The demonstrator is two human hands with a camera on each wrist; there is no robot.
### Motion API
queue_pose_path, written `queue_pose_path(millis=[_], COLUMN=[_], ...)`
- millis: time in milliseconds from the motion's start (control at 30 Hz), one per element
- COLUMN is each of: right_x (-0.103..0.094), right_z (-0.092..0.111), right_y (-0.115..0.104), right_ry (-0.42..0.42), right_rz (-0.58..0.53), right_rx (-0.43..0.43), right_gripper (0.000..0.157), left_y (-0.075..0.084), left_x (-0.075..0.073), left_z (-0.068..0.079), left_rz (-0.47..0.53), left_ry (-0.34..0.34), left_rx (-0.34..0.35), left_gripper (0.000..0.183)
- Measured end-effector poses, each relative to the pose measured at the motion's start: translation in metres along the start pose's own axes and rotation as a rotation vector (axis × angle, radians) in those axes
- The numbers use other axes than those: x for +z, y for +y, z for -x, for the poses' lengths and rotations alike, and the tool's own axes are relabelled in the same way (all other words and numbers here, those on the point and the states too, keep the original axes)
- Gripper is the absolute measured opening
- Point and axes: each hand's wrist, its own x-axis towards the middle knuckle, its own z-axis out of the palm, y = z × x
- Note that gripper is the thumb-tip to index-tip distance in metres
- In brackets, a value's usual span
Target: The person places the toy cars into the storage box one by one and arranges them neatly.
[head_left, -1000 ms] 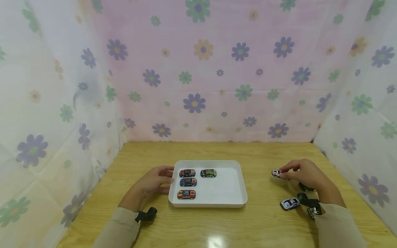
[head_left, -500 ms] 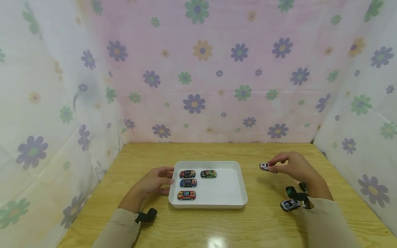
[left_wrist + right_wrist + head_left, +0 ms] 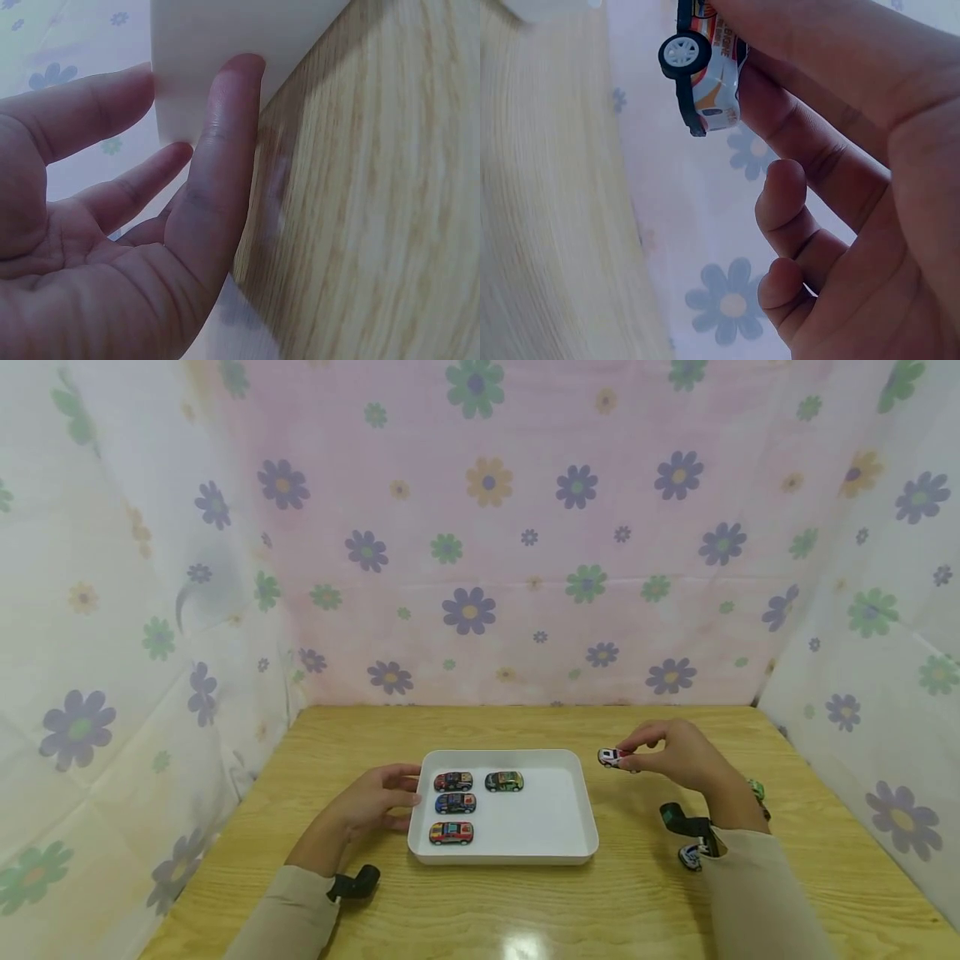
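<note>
My right hand (image 3: 678,760) pinches a white toy car (image 3: 609,757) with red markings between thumb and fingertips, above the table just right of the tray. The right wrist view shows the car's (image 3: 718,82) black-and-white wheel and orange graphics; the lower fingers curl free of it. My left hand (image 3: 375,797) touches the left side of the white tray (image 3: 540,818), with thumb and fingertips against its outer wall (image 3: 202,45). Inside the tray, a dark red car (image 3: 453,781), a blue car (image 3: 455,803) and a red-yellow car (image 3: 452,833) line the left; a green car (image 3: 504,781) sits beside the top one.
Right of the tray, a silver toy car (image 3: 688,857) lies partly hidden behind the right wrist's black camera mount (image 3: 678,820). A bright green toy car (image 3: 757,789) shows past the right forearm. Flowered cloth (image 3: 480,560) walls the wooden table (image 3: 450,910) at back and sides.
My right hand has carried the white toy car leftward and slightly up, toward the tray's right rim. The left hand and the tray have stayed in place.
</note>
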Motion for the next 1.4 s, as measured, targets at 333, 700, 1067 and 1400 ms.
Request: queue_pose_path(millis=[333,700,1067,1400], right_x=[0.010,0.022,0.043,0.058], right_z=[-0.012,-0.026,-0.038,-0.041], right_y=[-0.016,-0.034,-0.047,-0.060], right_ry=[-0.002,-0.003,-0.022,-0.072], right_rz=[-0.069,-0.072,-0.093,-0.097], right_rx=[-0.019,-0.055,-0.073,-0.062], right_gripper=[0.016,0.015,0.015,0.013], left_y=[0.000,-0.001,-0.003,-0.003], left_x=[0.000,0.000,-0.001,-0.001], left_z=[0.000,0.001,0.000,-0.001], left_rz=[0.011,0.013,0.005,0.009], left_ry=[0.004,-0.002,-0.007,-0.009], left_rx=[-0.008,-0.001,0.001,0.007], left_gripper=[0.062,0.061,0.060,0.061])
